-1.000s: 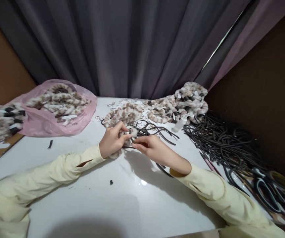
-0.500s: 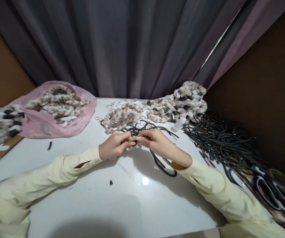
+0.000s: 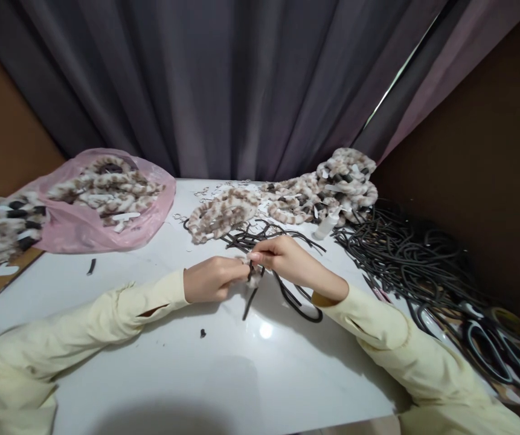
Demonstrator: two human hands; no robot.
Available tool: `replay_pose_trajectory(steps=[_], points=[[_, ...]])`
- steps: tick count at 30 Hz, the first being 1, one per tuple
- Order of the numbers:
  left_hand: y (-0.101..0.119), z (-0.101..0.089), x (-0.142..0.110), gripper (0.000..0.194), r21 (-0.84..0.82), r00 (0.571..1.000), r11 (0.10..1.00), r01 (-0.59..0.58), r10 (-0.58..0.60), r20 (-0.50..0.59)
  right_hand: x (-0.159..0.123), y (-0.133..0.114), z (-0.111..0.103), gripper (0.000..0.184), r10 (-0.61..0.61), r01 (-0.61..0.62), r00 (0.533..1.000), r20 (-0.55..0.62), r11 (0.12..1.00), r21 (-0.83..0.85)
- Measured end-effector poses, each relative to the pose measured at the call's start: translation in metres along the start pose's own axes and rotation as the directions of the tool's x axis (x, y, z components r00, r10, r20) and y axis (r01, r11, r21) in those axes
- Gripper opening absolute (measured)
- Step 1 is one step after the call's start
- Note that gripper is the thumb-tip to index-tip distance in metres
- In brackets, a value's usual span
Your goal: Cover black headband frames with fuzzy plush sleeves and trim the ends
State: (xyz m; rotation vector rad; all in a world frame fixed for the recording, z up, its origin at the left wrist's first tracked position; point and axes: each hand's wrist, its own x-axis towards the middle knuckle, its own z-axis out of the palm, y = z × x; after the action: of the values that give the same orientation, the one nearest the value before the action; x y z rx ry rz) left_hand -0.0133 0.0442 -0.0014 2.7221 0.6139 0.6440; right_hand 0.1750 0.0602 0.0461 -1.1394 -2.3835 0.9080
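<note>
My left hand [image 3: 214, 280] is closed at the middle of the table, its fingertips on a small brown-and-white fluffy piece [image 3: 254, 280] that my hands mostly hide. From above right, the thumb and fingers of my right hand [image 3: 280, 257] pinch a black cord [image 3: 251, 302], whose free end hangs down below the fluffy piece. The two hands nearly touch. Just behind them lie several loose black cords [image 3: 269, 228], and more curve out beneath my right wrist. A fluffy brown-and-white ring-shaped bundle [image 3: 226, 212] rests beyond my left hand.
Left stands a pink plastic bag [image 3: 151, 226] of fluffy loops. More loops [image 3: 348, 175] are heaped at the back right, near a small clear bottle [image 3: 327, 225]. A large tangle of black cords [image 3: 404, 254] and scissors [image 3: 488, 350] lie right. Small metal rings [image 3: 179, 217] are scattered behind.
My left hand has lowered and turned knuckles up. Between my fingers the fluffy piece and cord have shifted, and the cord's end now hangs downward. My right hand has risen slightly.
</note>
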Motion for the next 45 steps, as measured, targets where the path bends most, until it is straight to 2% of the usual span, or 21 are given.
replay_pose_trajectory(steps=[3, 6, 11, 14, 18, 22, 24, 26, 28, 30, 32, 34, 35, 37, 40, 42, 45], points=[[0.004, -0.001, 0.0, 0.022, 0.026, 0.996, 0.996, -0.083, 0.082, 0.036, 0.004, 0.007, 0.003, 0.021, -0.026, 0.026, 0.999, 0.021, 0.999, 0.04], [0.006, 0.0, -0.002, 0.023, 0.048, 0.992, 0.992, -0.116, 0.114, 0.053, 0.007, 0.012, 0.007, 0.021, -0.046, 0.043, 0.997, 0.059, 0.997, 0.065], [0.006, 0.006, -0.004, 0.027, 0.052, 0.989, 0.991, -0.124, 0.128, -0.07, 0.008, 0.018, 0.009, 0.021, -0.062, 0.053, 0.99, 0.123, 0.996, 0.078], [0.007, 0.007, -0.005, 0.03, 0.019, 0.985, 0.996, -0.091, 0.093, -0.147, 0.008, 0.02, 0.009, 0.021, -0.063, 0.051, 0.989, 0.13, 0.995, 0.091], [0.008, 0.005, -0.005, 0.038, -0.052, 0.99, 0.998, -0.016, 0.009, -0.138, 0.007, 0.018, 0.01, 0.018, -0.07, 0.062, 0.987, 0.142, 0.996, 0.058], [0.008, 0.005, -0.006, 0.04, -0.002, 0.986, 0.997, -0.076, 0.075, -0.148, 0.007, 0.015, 0.01, 0.016, -0.056, 0.049, 0.99, 0.132, 0.998, 0.05], [0.008, 0.005, -0.005, 0.038, 0.015, 0.979, 0.995, -0.1, 0.101, -0.175, 0.007, 0.014, 0.006, 0.013, -0.03, 0.019, 0.992, 0.12, 0.996, 0.088], [0.01, 0.006, -0.005, 0.031, 0.004, 0.98, 0.998, -0.068, 0.067, -0.185, 0.007, 0.013, -0.002, 0.016, 0.022, -0.034, 0.996, 0.09, 0.99, 0.135], [0.013, 0.006, -0.004, 0.022, -0.051, 0.982, 0.999, -0.009, -0.001, -0.188, 0.006, 0.013, -0.012, 0.025, 0.089, -0.092, 0.996, 0.025, 0.977, 0.194], [0.016, 0.005, -0.002, 0.017, -0.15, 0.975, 0.984, 0.092, -0.12, -0.188, 0.005, 0.013, -0.022, 0.029, 0.129, -0.099, 0.986, -0.103, 0.961, 0.258], [0.017, 0.004, 0.001, 0.013, -0.283, 0.94, 0.926, 0.248, -0.302, -0.162, 0.003, 0.012, -0.029, 0.028, 0.11, -0.035, 0.95, -0.293, 0.968, 0.25], [0.017, 0.002, 0.005, 0.01, -0.446, 0.857, 0.799, 0.403, -0.5, -0.121, -0.002, 0.007, -0.032, 0.024, 0.012, 0.056, 0.902, -0.431, 0.988, 0.143], [0.016, 0.0, 0.007, 0.009, -0.531, 0.811, 0.718, 0.45, -0.578, -0.094, -0.004, 0.003, -0.031, 0.022, -0.048, 0.093, 0.897, -0.44, 0.992, 0.08], [0.014, -0.004, 0.01, 0.013, -0.671, 0.738, 0.565, 0.48, -0.674, -0.039, -0.009, -0.004, -0.024, 0.017, -0.148, 0.153, 0.924, -0.352, 0.988, -0.014], [0.016, -0.01, 0.014, 0.02, -0.779, 0.694, 0.416, 0.469, -0.719, 0.034, -0.013, -0.008, -0.009, 0.015, -0.217, 0.198, 0.96, -0.177, 0.973, -0.119], [0.019, -0.014, 0.015, 0.022, -0.805, 0.681, 0.372, 0.462, -0.73, 0.053, -0.011, -0.005, 0.001, 0.018, -0.23, 0.209, 0.965, -0.128, 0.965, -0.155], [0.024, -0.02, 0.016, 0.022, -0.806, 0.671, 0.361, 0.469, -0.739, 0.059, -0.007, 0.002, 0.01, 0.019, -0.231, 0.214, 0.965, -0.12, 0.967, -0.14]])
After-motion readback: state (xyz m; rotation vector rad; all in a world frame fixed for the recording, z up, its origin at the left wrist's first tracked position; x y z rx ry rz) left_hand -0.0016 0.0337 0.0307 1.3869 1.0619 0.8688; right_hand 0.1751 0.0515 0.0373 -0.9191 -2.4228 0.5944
